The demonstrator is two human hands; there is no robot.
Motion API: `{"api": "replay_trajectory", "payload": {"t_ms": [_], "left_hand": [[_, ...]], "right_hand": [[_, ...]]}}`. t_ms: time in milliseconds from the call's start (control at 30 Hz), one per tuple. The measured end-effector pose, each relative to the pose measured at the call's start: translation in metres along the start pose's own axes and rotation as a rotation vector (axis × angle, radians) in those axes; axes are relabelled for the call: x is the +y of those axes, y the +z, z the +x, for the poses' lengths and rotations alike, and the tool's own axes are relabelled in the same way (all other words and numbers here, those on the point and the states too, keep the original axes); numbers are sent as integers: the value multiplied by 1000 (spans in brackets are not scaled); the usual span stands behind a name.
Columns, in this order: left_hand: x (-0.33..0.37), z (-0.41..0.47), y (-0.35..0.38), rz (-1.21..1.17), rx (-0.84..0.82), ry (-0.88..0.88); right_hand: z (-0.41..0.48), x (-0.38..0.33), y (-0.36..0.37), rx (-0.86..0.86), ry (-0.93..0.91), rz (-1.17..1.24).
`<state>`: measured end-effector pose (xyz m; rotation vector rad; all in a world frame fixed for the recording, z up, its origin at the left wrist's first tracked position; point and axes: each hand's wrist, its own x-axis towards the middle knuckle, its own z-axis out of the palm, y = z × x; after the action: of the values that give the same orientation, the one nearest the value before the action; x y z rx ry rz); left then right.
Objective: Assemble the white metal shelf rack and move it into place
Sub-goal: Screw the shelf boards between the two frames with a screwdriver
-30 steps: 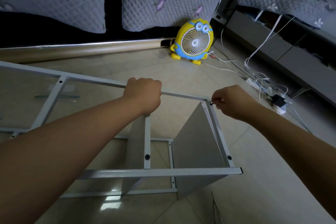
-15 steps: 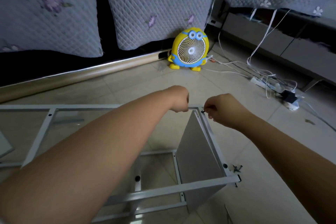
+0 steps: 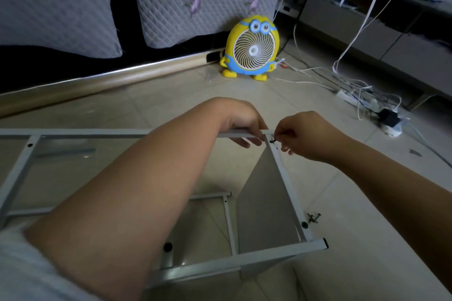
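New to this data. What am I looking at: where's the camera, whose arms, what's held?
No robot: a person wears a wide-angle head camera looking down at their own hands; this is the only view. The left hand grips the top rail of a white metal rack on the tiled floor. The right hand pinches a small black screw at the rail's corner, above a white shelf panel. Spare screws lie on the floor beside it. Behind stand a yellow fan and a power strip.
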<state>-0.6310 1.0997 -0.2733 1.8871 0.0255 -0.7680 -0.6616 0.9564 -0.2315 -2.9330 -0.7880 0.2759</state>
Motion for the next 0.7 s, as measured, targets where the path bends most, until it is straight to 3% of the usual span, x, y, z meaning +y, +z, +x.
{"api": "replay_trajectory", "payload": {"t_ms": [100, 233, 367, 467, 567, 700], "left_hand": [[-1, -1, 0, 21, 8, -6], [-4, -1, 2, 137, 73, 30], [-2, -1, 8, 265, 15, 51], [-2, -2, 12, 287, -49, 35], [-2, -4, 10, 281, -69, 47], [-4, -6, 8, 237, -76, 65]], "right_hand": [[2, 2, 5, 25, 19, 56], [-8, 12, 16, 62, 91, 327], [-14, 15, 19, 156, 122, 380], [-16, 19, 19, 291, 304, 720], [-27, 21, 38, 178, 534, 1015], [-39, 18, 59, 68, 509, 1369]]}}
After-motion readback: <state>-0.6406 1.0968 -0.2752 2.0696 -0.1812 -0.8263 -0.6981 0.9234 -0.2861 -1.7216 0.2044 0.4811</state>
